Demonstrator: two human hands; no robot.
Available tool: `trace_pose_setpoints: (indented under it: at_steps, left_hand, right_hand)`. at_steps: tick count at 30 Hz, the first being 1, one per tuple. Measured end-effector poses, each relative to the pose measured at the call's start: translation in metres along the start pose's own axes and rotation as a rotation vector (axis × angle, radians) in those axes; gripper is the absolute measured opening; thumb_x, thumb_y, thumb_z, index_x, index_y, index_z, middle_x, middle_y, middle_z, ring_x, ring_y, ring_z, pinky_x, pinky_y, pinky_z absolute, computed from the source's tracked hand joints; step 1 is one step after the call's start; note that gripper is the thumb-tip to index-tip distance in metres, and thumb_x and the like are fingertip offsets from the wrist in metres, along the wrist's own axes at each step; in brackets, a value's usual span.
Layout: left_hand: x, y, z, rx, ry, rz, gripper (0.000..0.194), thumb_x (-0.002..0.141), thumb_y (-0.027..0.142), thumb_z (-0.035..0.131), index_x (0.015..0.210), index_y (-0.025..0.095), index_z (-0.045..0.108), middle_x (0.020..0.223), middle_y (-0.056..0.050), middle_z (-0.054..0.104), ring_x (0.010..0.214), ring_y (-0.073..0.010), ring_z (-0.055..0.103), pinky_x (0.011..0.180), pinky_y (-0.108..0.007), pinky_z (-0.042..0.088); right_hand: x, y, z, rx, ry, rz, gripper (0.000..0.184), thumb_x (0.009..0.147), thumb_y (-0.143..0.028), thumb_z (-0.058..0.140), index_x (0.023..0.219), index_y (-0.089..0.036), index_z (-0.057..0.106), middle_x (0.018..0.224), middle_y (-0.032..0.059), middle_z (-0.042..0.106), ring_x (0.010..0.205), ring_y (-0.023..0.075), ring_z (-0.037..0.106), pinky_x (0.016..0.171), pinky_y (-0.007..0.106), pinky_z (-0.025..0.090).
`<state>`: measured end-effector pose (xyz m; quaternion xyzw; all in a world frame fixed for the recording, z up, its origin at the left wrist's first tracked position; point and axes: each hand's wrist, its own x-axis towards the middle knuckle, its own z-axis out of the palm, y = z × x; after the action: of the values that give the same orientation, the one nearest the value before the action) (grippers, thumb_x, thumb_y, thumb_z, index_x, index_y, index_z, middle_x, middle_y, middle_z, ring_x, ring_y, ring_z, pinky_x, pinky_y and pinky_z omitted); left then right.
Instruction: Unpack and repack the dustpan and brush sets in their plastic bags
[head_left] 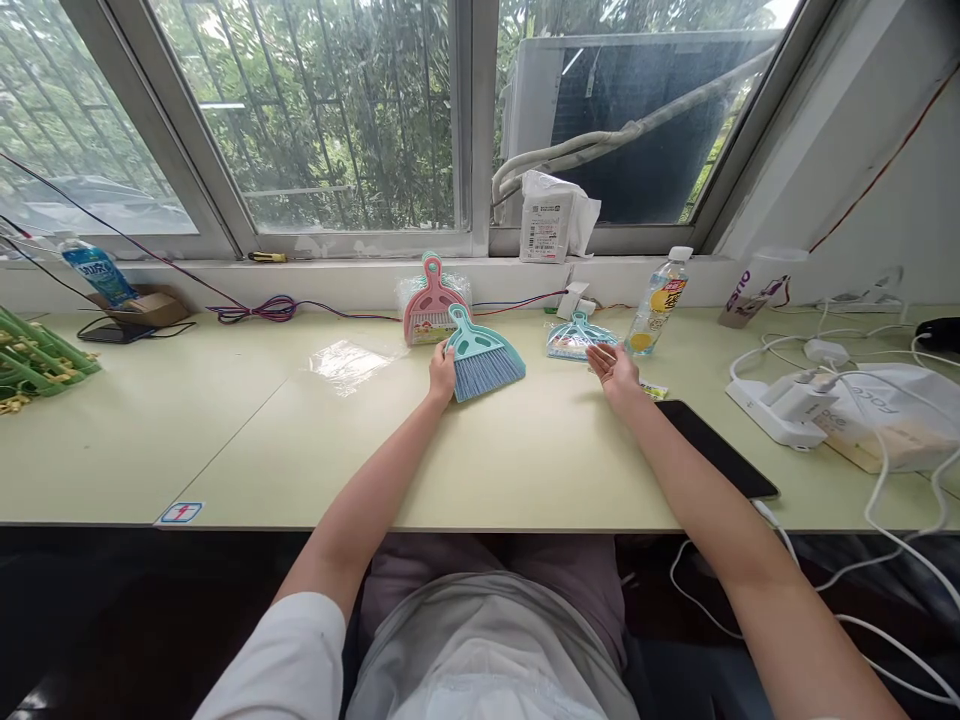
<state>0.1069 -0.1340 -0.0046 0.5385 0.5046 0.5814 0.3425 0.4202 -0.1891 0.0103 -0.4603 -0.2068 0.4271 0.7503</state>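
Observation:
My left hand [442, 374] is closed on the left edge of a teal hand brush [477, 346], whose grey-blue bristles face down and right. The brush is tilted, its looped handle pointing up and left. Behind it stands a pink dustpan set [433, 300] in clear plastic wrapping, partly hidden by the brush. To the right, my right hand [616, 374] is open, fingers stretched to the left and palm partly showing. Just beyond those fingers lies a blue brush-and-dustpan set [579, 337] in clear wrap; whether the fingertips touch it I cannot tell.
Crumpled clear plastic [351, 365] lies left of the brush. On the right are a drink bottle [660, 300], a black tablet [716, 448], a power strip [776, 410] and loose cables. A white package [546, 230] sits on the windowsill. Green stalks [45, 350] lie far left.

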Motion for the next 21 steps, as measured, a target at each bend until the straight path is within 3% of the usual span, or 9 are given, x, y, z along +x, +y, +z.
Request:
trace_pose_setpoints:
  at_steps: [2, 4, 7, 9, 11, 14, 18, 21]
  left_hand:
    - [-0.006, 0.004, 0.004, -0.003, -0.014, 0.034, 0.025, 0.094, 0.030, 0.041, 0.112, 0.019, 0.055, 0.109, -0.009, 0.066, 0.103, -0.0213, 0.061, 0.090, -0.033, 0.045]
    - [-0.014, 0.009, 0.009, -0.004, -0.035, 0.097, 0.025, 0.094, 0.032, 0.042, 0.112, 0.019, 0.053, 0.101, -0.008, 0.068, 0.094, -0.0205, 0.063, 0.084, -0.032, 0.046]
    - [-0.027, 0.017, 0.015, 0.052, -0.104, 0.245, 0.026, 0.096, 0.035, 0.041, 0.113, 0.020, 0.053, 0.091, -0.006, 0.068, 0.083, -0.0191, 0.064, 0.076, -0.030, 0.046]
    - [-0.035, 0.023, 0.016, 0.117, -0.158, 0.340, 0.030, 0.096, 0.039, 0.040, 0.117, 0.022, 0.052, 0.088, -0.005, 0.067, 0.075, -0.0175, 0.062, 0.070, -0.028, 0.045]
    - [-0.042, 0.028, 0.014, 0.184, -0.190, 0.406, 0.034, 0.095, 0.044, 0.041, 0.121, 0.023, 0.049, 0.089, -0.004, 0.066, 0.068, -0.0158, 0.060, 0.065, -0.026, 0.043]
    - [-0.050, 0.035, 0.009, 0.286, -0.212, 0.466, 0.040, 0.094, 0.046, 0.043, 0.127, 0.025, 0.046, 0.098, -0.006, 0.066, 0.070, -0.0155, 0.061, 0.063, -0.024, 0.042]
    - [-0.056, 0.042, 0.003, 0.382, -0.263, 0.535, 0.040, 0.095, 0.044, 0.040, 0.130, 0.025, 0.046, 0.107, -0.007, 0.065, 0.082, -0.0180, 0.063, 0.070, -0.026, 0.044]
    - [-0.055, 0.045, 0.003, 0.409, -0.262, 0.532, 0.040, 0.098, 0.043, 0.032, 0.129, 0.024, 0.048, 0.097, -0.006, 0.067, 0.079, -0.0179, 0.064, 0.070, -0.025, 0.043]
  right_hand:
    - [-0.013, 0.003, 0.012, -0.209, -0.083, -0.101, 0.033, 0.097, -0.038, 0.041, 0.082, -0.017, 0.062, 0.078, 0.0041, 0.071, 0.065, 0.0109, 0.067, 0.061, 0.022, 0.055]
    - [-0.030, 0.009, 0.027, -0.504, -0.184, -0.309, 0.032, 0.093, -0.044, 0.046, 0.086, -0.018, 0.065, 0.084, 0.0048, 0.071, 0.065, 0.0135, 0.066, 0.059, 0.025, 0.051]
    - [-0.056, 0.022, 0.055, -0.967, -0.373, -0.639, 0.036, 0.089, -0.051, 0.050, 0.089, -0.020, 0.068, 0.094, 0.0068, 0.071, 0.083, 0.0204, 0.064, 0.071, 0.031, 0.049]
    - [-0.071, 0.032, 0.074, -1.141, -0.412, -0.748, 0.038, 0.089, -0.053, 0.049, 0.100, -0.021, 0.066, 0.101, 0.0091, 0.068, 0.096, 0.0246, 0.061, 0.077, 0.035, 0.048]
    - [-0.080, 0.040, 0.090, -1.220, -0.378, -0.769, 0.044, 0.090, -0.055, 0.045, 0.112, -0.021, 0.061, 0.108, 0.0112, 0.065, 0.104, 0.0263, 0.056, 0.079, 0.036, 0.046]
    - [-0.084, 0.047, 0.104, -1.246, -0.306, -0.747, 0.045, 0.092, -0.056, 0.040, 0.115, -0.021, 0.058, 0.111, 0.0122, 0.061, 0.108, 0.0267, 0.052, 0.081, 0.036, 0.044]
    - [-0.083, 0.046, 0.106, -1.203, -0.298, -0.806, 0.037, 0.092, -0.051, 0.041, 0.104, -0.022, 0.062, 0.101, 0.0105, 0.060, 0.104, 0.0262, 0.051, 0.081, 0.034, 0.042]
    - [-0.080, 0.041, 0.099, -1.160, -0.311, -0.845, 0.036, 0.090, -0.051, 0.044, 0.095, -0.021, 0.064, 0.094, 0.0092, 0.058, 0.095, 0.0247, 0.052, 0.078, 0.033, 0.041]
